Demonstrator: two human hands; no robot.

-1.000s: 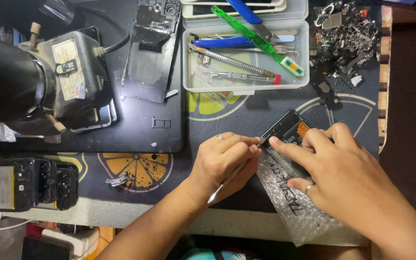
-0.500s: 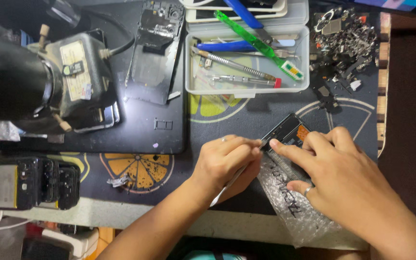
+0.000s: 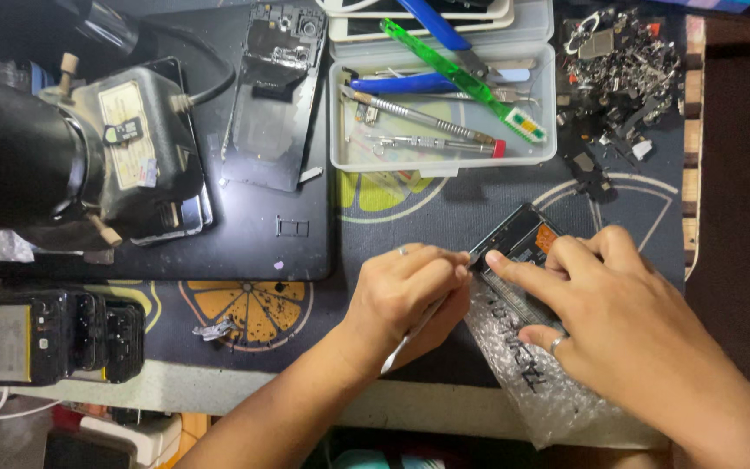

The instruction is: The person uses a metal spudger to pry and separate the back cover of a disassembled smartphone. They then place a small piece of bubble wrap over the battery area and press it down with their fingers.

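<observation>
My left hand (image 3: 410, 291) grips a thin metal tool (image 3: 410, 334) like a pen, its tip at the edge of a small dark phone part (image 3: 518, 239) with an orange patch. That part lies partly on a bubble-wrap bag (image 3: 540, 382) on the patterned mat. My right hand (image 3: 618, 321) presses on the part with the index finger stretched along its near edge, close to the tool tip. A ring shows on one right finger. Most of the part is hidden under my right hand.
A clear plastic tray (image 3: 444, 156) with tweezers, a blue tool and a green pry tool sits behind. An opened phone back (image 3: 271, 104) lies on a black mat (image 3: 245, 243). A heap of small metal parts (image 3: 622, 69) is at back right. A black machine (image 3: 54, 165) and stacked phones (image 3: 54, 334) stand left.
Both hands hold nearly the same pose on the part; the view has shifted slightly and the tool tip stays at the part's edge.
</observation>
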